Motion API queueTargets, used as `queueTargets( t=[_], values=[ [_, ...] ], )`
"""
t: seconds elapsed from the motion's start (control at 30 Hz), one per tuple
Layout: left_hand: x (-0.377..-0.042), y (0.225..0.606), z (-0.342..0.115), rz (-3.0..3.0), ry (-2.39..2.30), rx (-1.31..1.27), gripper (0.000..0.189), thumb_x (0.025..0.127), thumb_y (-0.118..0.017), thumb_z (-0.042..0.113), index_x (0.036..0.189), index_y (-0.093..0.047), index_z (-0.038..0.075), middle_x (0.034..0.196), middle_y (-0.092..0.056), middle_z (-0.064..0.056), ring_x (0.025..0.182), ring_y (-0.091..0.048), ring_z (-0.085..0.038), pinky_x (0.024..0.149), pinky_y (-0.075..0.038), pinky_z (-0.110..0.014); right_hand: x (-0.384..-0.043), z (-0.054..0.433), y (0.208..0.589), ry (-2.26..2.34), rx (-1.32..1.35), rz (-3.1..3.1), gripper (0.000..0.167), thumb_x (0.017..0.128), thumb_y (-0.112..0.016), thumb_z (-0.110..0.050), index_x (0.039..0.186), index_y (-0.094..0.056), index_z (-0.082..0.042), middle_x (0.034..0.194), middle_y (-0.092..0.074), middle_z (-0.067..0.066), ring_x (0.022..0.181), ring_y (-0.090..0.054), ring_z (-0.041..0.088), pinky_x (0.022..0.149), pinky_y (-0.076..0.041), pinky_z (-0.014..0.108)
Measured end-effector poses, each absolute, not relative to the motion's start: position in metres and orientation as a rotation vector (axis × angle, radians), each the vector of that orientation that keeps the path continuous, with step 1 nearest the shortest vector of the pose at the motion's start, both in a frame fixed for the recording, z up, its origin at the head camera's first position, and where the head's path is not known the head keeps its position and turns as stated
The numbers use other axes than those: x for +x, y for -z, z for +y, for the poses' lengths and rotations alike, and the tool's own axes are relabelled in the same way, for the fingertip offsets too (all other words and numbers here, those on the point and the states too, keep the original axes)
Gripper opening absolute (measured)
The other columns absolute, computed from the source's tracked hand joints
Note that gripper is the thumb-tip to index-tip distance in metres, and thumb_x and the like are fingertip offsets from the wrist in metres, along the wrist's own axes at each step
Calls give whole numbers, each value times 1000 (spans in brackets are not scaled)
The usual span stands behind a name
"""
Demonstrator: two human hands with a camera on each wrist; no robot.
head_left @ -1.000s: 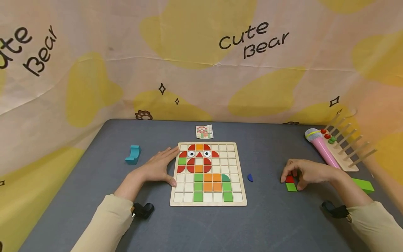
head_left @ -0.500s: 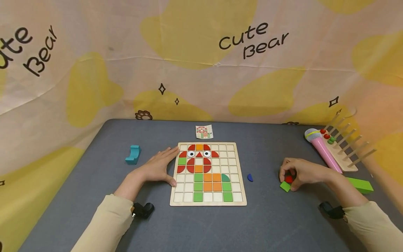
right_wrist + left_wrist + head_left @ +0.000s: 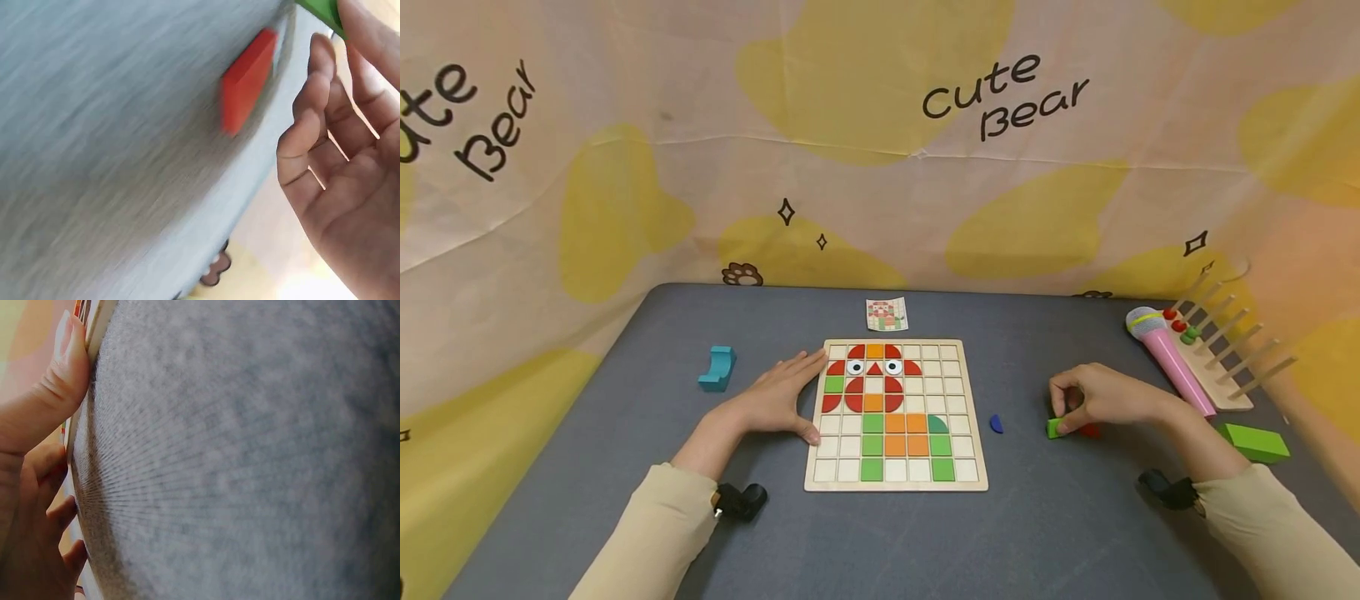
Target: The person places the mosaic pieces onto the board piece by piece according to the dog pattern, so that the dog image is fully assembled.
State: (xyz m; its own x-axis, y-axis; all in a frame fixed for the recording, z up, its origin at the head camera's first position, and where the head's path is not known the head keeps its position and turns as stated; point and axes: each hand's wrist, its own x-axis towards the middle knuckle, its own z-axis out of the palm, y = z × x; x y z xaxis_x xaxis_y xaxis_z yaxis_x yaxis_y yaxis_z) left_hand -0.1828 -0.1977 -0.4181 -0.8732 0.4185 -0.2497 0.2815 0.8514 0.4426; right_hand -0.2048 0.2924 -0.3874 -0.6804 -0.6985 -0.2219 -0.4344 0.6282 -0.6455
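Observation:
My left hand [image 3: 775, 398] rests with its fingers spread along the left edge of a wooden grid board [image 3: 972, 482], thumb near the lower corner. Red, orange and green tiles and two round eye tiles fill part of its squares. To the right of the board, my right hand [image 3: 1101, 395] pinches a green square tile [image 3: 1054, 428] between thumb and fingers. A red tile [image 3: 247, 84] lies on the table below that hand, mostly covered by it in the head view. Between board and right hand lies a small blue half-round piece [image 3: 996, 423].
A picture card [image 3: 887, 314] lies behind the board. At the left stands a teal curved block [image 3: 718, 368]. On the right are a pink microphone [image 3: 1172, 367], a wooden peg stand [image 3: 1232, 392] with red and green beads, and a long green block [image 3: 1257, 442].
My right hand has taken the green tile off its place beside the red tile and moved left with it. The red tile stays behind. My left hand has not moved.

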Motion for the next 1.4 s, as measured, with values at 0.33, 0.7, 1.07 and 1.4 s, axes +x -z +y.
queueTargets(
  t=[0.33,0.7,1.07,1.4],
  values=[
    [-182,419,-197,2689,-570,522,126,61,-87,57,158,-21,10,168,-17,-9,155,-13,-38,123,-15,-63,-219,246,381,881,-848,2432,12,84,-78,-17,89,-67,-18,79,-66,-4,71,-59,6,66,-52,21],
    [-182,418,-197,2694,-579,526,126,61,-87,57,158,-22,9,168,-18,-10,155,-14,-39,123,-15,-63,-230,190,378,920,-867,2500,10,86,-75,-13,96,-70,-16,80,-65,-1,74,-56,10,65,-48,21],
    [-183,420,-198,2695,-572,519,126,61,-87,58,158,-22,10,168,-18,-9,155,-13,-38,124,-15,-62,-244,150,376,937,-847,2510,11,84,-76,-13,94,-75,-17,84,-71,-1,78,-60,14,69,-51,25],
    [-182,419,-199,2702,-562,539,125,61,-88,56,158,-23,9,168,-18,-10,155,-14,-39,123,-16,-63,-251,119,375,916,-712,2469,14,83,-69,-3,93,-76,-9,78,-70,2,65,-57,10,62,-48,23]
  ],
)
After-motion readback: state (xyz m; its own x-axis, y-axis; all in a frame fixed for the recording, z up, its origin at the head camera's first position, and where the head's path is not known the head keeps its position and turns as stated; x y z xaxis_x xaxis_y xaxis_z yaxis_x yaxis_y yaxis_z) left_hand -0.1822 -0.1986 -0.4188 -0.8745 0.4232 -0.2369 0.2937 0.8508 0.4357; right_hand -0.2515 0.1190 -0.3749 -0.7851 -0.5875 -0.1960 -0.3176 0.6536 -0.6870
